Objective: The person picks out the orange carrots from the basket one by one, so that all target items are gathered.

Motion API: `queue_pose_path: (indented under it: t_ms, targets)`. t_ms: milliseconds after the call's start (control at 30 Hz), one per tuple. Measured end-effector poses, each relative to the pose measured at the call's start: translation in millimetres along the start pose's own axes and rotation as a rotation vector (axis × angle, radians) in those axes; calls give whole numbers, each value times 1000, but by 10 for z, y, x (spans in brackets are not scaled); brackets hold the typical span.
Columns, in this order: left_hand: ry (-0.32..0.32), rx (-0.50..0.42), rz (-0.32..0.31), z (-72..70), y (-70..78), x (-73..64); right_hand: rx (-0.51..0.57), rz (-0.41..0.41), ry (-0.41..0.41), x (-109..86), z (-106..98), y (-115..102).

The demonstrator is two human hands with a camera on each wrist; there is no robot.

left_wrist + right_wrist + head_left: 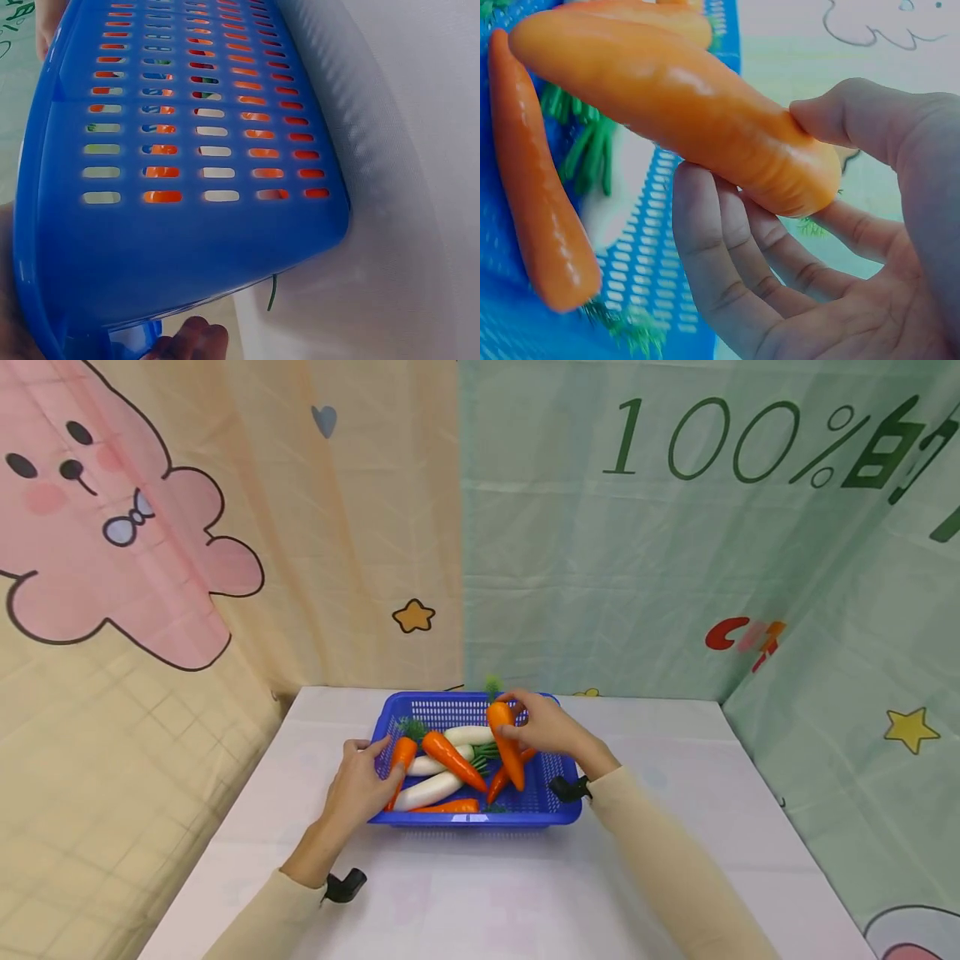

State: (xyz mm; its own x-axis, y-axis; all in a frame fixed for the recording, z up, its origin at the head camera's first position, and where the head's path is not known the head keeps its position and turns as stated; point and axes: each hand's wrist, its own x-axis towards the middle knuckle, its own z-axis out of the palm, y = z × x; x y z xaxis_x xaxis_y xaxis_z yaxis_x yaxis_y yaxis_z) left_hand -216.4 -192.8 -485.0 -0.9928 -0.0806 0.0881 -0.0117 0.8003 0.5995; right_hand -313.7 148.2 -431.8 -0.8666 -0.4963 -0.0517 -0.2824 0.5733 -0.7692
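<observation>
A blue plastic basket [480, 818] with slotted walls holds several orange carrots and white radishes [431, 791]. My right hand [547, 723] pinches a carrot [504, 727] above the basket's right half, its green top up and its tip slanting down. In the right wrist view, thumb and fingers stand on opposite sides of this carrot [675, 97]. My left hand [360, 785] grips the basket's left end, thumb over the rim beside a carrot [402, 753]. Curled fingertips [199, 341] show outside the wall in the left wrist view, where the thumb is mostly hidden.
The basket stands on a white-covered table [480, 893], near its back edge. Printed curtains [585, 568] hang behind the table and along both sides. Another carrot [453, 760] lies across the radishes. A thin green strand [272, 292] pokes out under the basket.
</observation>
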Motion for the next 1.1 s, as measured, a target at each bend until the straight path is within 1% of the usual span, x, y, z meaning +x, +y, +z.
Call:
queue_pose_path:
  t_ms: [100,200,300,433,600,833,967,1100]
  targets:
    - [-19,35,6,5,0,-11,14,2,15,-55,-98,27]
    - [-35,83,29,29,20,17,2,12,44,-114,-226,94]
    - [-55,111,41,56,20,45,8,34,77,-185,-345,186]
    - [-79,113,40,71,8,52,39,64,115,-281,-487,327]
    - [-78,104,42,65,-12,39,46,111,157,-388,-616,515]
    - [-87,112,59,54,-43,47,30,150,202,-549,-741,784]
    - [-85,113,70,58,-53,65,11,210,209,-609,-769,983]
    - [-86,111,81,54,-66,76,7,271,199,-656,-743,1162]
